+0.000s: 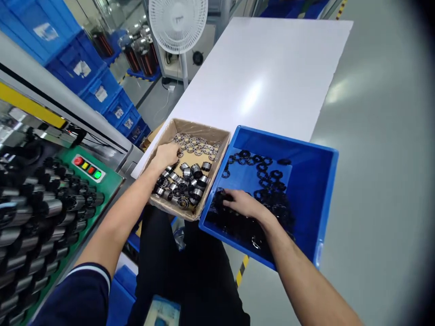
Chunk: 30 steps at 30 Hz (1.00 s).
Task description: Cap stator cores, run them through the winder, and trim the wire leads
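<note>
My left hand is down in a plastic-lined cardboard box, its fingers curled at the left side by the metal rings. What those fingers hold, if anything, is hidden. Silver slotted rings lie in the box's far part, and metal cylinders with black ends are heaped in its near part. My right hand reaches into a blue plastic bin beside the box. Its thumb and fingers close over dark parts at the bin's left side. Black plastic rings are scattered and piled in the bin.
Both containers sit at the near end of a white table. To the left, a green machine bed carries rows of metal cores and a button panel. Stacked blue crates and a white fan stand beyond.
</note>
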{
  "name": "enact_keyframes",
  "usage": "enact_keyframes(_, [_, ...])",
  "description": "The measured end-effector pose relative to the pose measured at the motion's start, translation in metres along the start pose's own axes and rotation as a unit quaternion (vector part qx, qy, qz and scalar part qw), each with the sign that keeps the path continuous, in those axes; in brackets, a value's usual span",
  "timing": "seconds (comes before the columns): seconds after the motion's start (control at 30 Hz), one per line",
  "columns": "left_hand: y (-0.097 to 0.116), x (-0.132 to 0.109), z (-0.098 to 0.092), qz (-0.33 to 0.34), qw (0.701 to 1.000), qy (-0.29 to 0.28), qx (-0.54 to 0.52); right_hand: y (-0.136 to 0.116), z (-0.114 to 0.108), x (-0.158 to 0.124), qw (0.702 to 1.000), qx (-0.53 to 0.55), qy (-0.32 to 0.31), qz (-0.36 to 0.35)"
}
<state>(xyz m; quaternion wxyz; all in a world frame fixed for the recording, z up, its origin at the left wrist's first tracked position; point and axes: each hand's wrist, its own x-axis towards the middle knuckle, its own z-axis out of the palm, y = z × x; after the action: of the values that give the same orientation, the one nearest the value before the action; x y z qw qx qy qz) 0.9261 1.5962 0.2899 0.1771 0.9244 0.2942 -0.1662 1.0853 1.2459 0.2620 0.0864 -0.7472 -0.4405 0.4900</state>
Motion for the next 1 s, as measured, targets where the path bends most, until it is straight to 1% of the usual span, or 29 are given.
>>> enact_keyframes(0.1, [-0.002,0.004,0.008,0.005,1.000,-0.009,0.008,0.001,-0.006,-0.001,0.999,0.001,0.044,0.009])
enact_keyframes(0.23, [-0.001,0.000,0.013,0.009,1.000,0.014,-0.024,-0.005,-0.011,-0.002,0.996,0.012,0.082,0.016])
enact_keyframes(0.37, [-0.004,-0.010,0.008,0.032,0.990,0.068,-0.120,-0.011,-0.013,-0.002,0.992,0.052,0.113,0.033])
enact_keyframes(0.43, [-0.007,-0.021,0.007,0.047,0.974,0.111,-0.191,-0.013,-0.015,-0.003,0.985,0.072,0.154,0.036])
enact_keyframes(0.5, [-0.008,-0.036,0.008,0.059,0.947,0.154,-0.276,-0.015,-0.017,-0.005,0.972,0.089,0.215,0.031])
enact_keyframes(0.57, [-0.003,-0.054,0.013,0.064,0.915,0.174,-0.359,-0.019,-0.020,-0.008,0.953,0.107,0.283,0.017])
enact_keyframes(0.6, [0.002,-0.064,0.018,0.065,0.895,0.169,-0.408,-0.021,-0.021,-0.010,0.942,0.120,0.312,0.008])
enact_keyframes(0.63, [0.009,-0.074,0.022,0.064,0.865,0.150,-0.474,-0.024,-0.021,-0.011,0.932,0.136,0.335,-0.002])
enact_keyframes(0.67, [0.017,-0.084,0.028,0.061,0.821,0.120,-0.555,-0.028,-0.021,-0.013,0.924,0.154,0.351,-0.013])
enact_keyframes(0.7, [0.026,-0.094,0.034,0.055,0.760,0.085,-0.641,-0.032,-0.021,-0.015,0.916,0.175,0.360,-0.023])
enact_keyframes(0.73, [0.036,-0.103,0.040,0.046,0.692,0.053,-0.719,-0.036,-0.019,-0.017,0.910,0.198,0.364,-0.033])
enact_keyframes(0.77, [0.047,-0.112,0.047,0.035,0.629,0.031,-0.776,-0.040,-0.018,-0.018,0.903,0.222,0.364,-0.042])
enact_keyframes(0.8, [0.057,-0.119,0.053,0.025,0.584,0.021,-0.811,-0.044,-0.015,-0.020,0.898,0.245,0.363,-0.050])
enact_keyframes(0.83, [0.066,-0.124,0.059,0.018,0.565,0.021,-0.825,-0.048,-0.013,-0.022,0.892,0.265,0.361,-0.056])
enact_keyframes(0.87, [0.075,-0.129,0.063,0.015,0.557,0.024,-0.830,-0.053,-0.011,-0.024,0.888,0.281,0.359,-0.060])
enact_keyframes(0.93, [0.087,-0.134,0.071,0.025,0.547,0.024,-0.837,-0.065,-0.007,-0.028,0.881,0.319,0.341,-0.076])
enact_keyframes(1.0, [0.093,-0.136,0.074,0.055,0.537,0.026,-0.841,-0.080,-0.007,-0.029,0.872,0.372,0.297,-0.116])
